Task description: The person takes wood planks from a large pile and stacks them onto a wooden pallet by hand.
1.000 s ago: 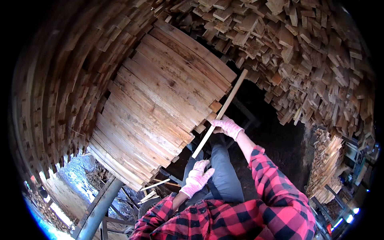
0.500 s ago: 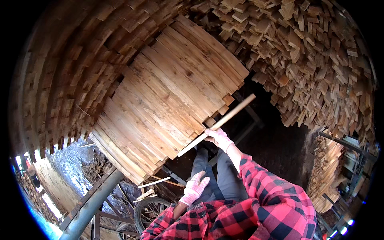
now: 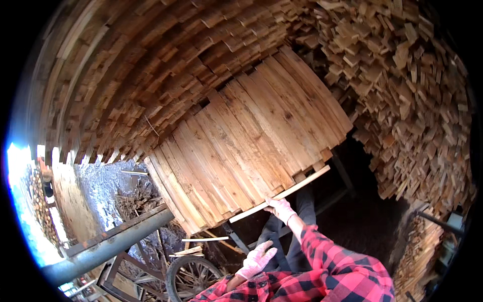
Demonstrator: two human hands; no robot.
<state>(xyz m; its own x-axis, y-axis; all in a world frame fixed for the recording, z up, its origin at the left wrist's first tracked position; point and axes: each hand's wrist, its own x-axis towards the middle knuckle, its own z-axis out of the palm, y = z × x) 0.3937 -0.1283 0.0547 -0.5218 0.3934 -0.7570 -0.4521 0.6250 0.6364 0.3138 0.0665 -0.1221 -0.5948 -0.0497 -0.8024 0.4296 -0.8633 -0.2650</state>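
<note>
A pale wooden strip (image 3: 301, 183) lies along the near ends of a layer of stacked boards (image 3: 246, 136). My right hand (image 3: 280, 209), in a pink-and-white work glove, is closed on the strip near its middle, next to the board ends. Over my lap rests my left hand (image 3: 256, 259), in a matching glove. Its fingers are apart and it holds nothing. The boards lie side by side with uneven ends.
Tall piles of cut wood rise behind the boards (image 3: 166, 75) and on the right (image 3: 402, 95). At lower left are a thick metal pipe (image 3: 108, 246), a spoked wheel (image 3: 188, 279) and loose wood strips (image 3: 188, 250). A metal frame shows under the boards.
The view has turned, so the boards appear farther right and lower. My right hand has brought the strip closer against the board ends. My left hand stays over my lap.
</note>
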